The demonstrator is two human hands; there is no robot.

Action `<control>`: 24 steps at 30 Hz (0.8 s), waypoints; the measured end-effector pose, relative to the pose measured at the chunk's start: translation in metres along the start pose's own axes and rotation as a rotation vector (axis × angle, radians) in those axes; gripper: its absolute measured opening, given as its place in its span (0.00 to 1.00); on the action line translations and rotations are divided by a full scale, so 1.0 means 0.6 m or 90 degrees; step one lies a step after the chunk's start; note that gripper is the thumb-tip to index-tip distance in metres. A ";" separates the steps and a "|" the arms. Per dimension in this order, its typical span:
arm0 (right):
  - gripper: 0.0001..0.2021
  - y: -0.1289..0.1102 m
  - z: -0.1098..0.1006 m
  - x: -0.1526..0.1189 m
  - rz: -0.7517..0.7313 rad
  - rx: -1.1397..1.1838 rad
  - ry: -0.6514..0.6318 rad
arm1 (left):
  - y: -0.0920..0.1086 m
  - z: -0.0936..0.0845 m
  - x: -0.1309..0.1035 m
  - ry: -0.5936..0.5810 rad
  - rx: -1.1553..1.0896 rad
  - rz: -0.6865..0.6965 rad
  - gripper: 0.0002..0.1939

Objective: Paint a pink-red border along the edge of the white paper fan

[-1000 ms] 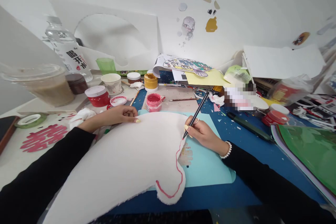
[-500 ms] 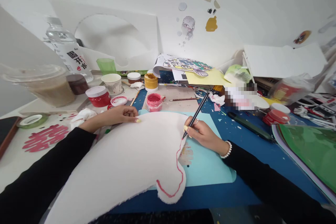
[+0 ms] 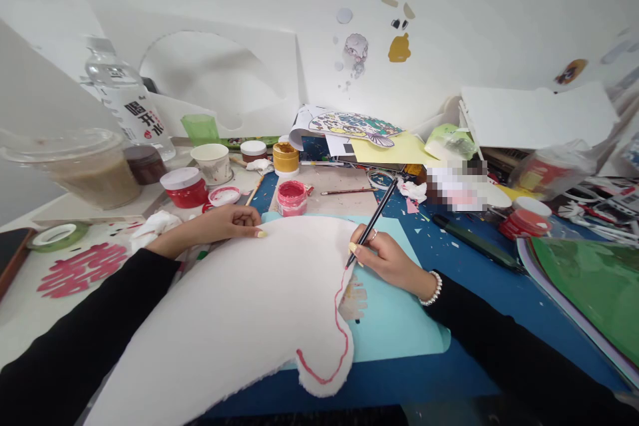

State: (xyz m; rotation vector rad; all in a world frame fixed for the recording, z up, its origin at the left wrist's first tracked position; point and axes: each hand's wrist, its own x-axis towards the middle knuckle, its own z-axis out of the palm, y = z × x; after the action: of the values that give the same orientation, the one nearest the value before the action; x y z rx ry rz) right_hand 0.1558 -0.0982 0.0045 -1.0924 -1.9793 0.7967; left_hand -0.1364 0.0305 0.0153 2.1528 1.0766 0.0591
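Observation:
A large curved white foam board [image 3: 239, 306] lies across the middle, its lower lobe hanging over the table's front edge. Along its right border runs a wavy red painted line. My right hand [image 3: 382, 253] pinches a thin black-handled paintbrush [image 3: 375, 216], whose tip touches the upper end of that line. On the board's far edge rests my left hand [image 3: 234, 223], fingers curled and thumb pressed on the top face. Beyond the board stands an open jar of red paint [image 3: 292, 198]. Light blue paper [image 3: 399, 319] lies under the board and my right hand.
At the left are a lidded drink cup [image 3: 94, 173], a water bottle [image 3: 124, 106] and a paper cup [image 3: 212, 163]. A yellow paint jar [image 3: 285, 158] stands farther back. A dark green cutter [image 3: 474, 243] and green sheets [image 3: 589, 299] lie at the right.
The camera view has shifted slightly. The brush tip stays at almost the same spot on the board's right border, and my left hand keeps its place on the far edge.

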 end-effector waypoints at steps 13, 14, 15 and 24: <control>0.09 0.002 0.001 0.001 0.010 -0.008 -0.007 | 0.012 0.000 -0.003 0.005 -0.021 -0.018 0.19; 0.09 0.002 0.001 0.001 0.012 -0.006 -0.009 | 0.013 0.000 -0.003 0.004 -0.026 -0.021 0.19; 0.09 0.003 0.001 0.001 0.015 -0.002 -0.011 | 0.014 0.000 -0.003 0.003 -0.032 -0.025 0.20; 0.08 0.004 0.001 0.000 0.037 0.018 -0.025 | 0.012 0.001 -0.003 0.004 -0.017 -0.022 0.20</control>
State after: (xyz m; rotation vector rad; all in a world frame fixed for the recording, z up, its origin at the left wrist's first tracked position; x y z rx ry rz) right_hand 0.1562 -0.0976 0.0021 -1.1296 -1.9705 0.8797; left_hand -0.1324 0.0262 0.0201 2.1110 1.1097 0.0633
